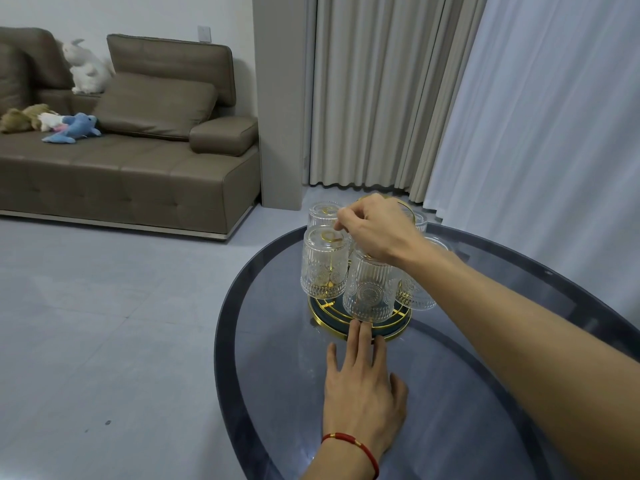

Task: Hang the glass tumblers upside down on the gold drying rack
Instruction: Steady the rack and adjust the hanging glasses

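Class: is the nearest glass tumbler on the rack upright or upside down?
Upside down: the nearest tumbler has its open rim lowest, above the rack's tray.

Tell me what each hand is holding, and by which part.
Left hand: nothing; it lies flat on the table. Right hand is above the rack's top; its hold cannot be told.

Tumblers (323, 263): clear pressed glass, ribbed walls with embossed medallions, glossy
Drying rack (393, 336): thin gold metal wire, polished; its round base dark, smooth, gold-edged
Bench (485, 375): smoked grey glass top, smooth, reflective, with a darker matt rim
Bracelet (349, 441): red cord, small gold beads
Sofa (138, 168): brown leather-like upholstery, soft sheen
Curtains (363, 91): matt woven cloth
Floor (104, 323): pale grey, smooth, matt
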{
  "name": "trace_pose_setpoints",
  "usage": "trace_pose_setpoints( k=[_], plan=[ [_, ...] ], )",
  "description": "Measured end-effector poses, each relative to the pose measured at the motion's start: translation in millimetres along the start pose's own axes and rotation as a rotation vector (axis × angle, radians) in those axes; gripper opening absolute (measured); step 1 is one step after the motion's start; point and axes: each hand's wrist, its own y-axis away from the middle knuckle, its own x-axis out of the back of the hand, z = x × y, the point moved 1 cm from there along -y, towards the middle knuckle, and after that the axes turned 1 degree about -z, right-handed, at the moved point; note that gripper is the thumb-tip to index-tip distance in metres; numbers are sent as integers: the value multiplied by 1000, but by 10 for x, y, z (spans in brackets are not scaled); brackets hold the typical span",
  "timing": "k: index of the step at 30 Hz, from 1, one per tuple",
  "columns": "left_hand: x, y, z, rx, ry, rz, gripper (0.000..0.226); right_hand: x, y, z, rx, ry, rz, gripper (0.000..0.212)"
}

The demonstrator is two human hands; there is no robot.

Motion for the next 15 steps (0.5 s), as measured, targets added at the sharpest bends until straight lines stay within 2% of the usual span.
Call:
trace_pose_setpoints(
  k=[9,15],
  plan=[
    [12,0,4,2,20,19,68,-3,-4,31,27,52,-55,31],
    [24,12,17,17,60,73,58,377,95,110,75,75,-109,28]
  ],
)
